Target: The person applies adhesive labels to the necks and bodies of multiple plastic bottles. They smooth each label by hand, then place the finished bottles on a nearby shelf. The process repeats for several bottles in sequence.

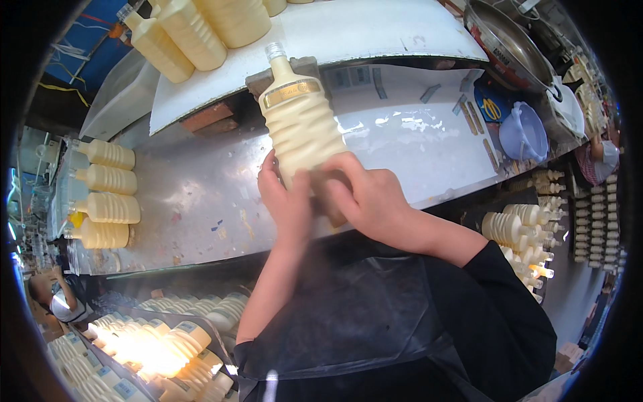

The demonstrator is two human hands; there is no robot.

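Observation:
A cream bottle (305, 130) with wavy ridges and a clear threaded neck lies tilted before me, neck pointing away. Across its shoulder runs a gold label strip (293, 94). Behind the shoulder shows a brown block (306, 68), with the upper bottle over it. My left hand (288, 204) grips the lower left side, fingers wrapped round the edge. At the lower right side, my right hand (372, 197) is closed against the bottle, its thumb bent inward. Both thumbs are blurred, and the bottle's base is hidden between the hands.
Several cream bottles (104, 181) lie along the table's left edge; others stand on the white raised board (375, 33) at the back. Label strips (472, 120) and a lavender bucket (524, 132) sit at right. Crates of bottles (151, 348) flank me. Other people (63, 298) are at the sides.

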